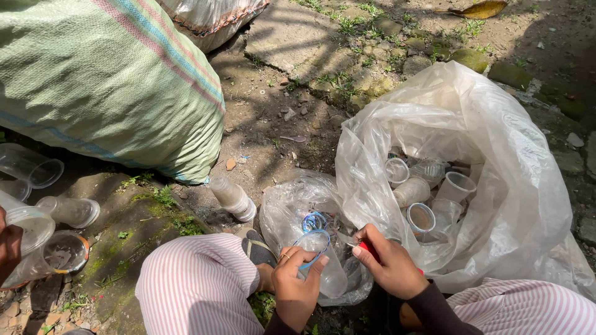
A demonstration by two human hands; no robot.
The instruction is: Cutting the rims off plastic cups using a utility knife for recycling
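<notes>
My left hand [297,282] grips a clear plastic cup with a blue rim [313,243], held just above my knees. My right hand [390,265] holds a small red-handled cutter [367,247] whose blade touches the cup's rim. Under the cup lies a small clear plastic bag [292,208] with blue rim rings [313,221] inside. To the right stands a large clear plastic bag [496,186], open, with several used clear cups [422,217] in it.
A big green woven sack [105,80] fills the upper left, a white sack [211,18] behind it. Several loose clear cups [65,211] lie on the mossy ground at left, beside another person's hand [9,248]. A stack of cups [233,198] lies by the sack.
</notes>
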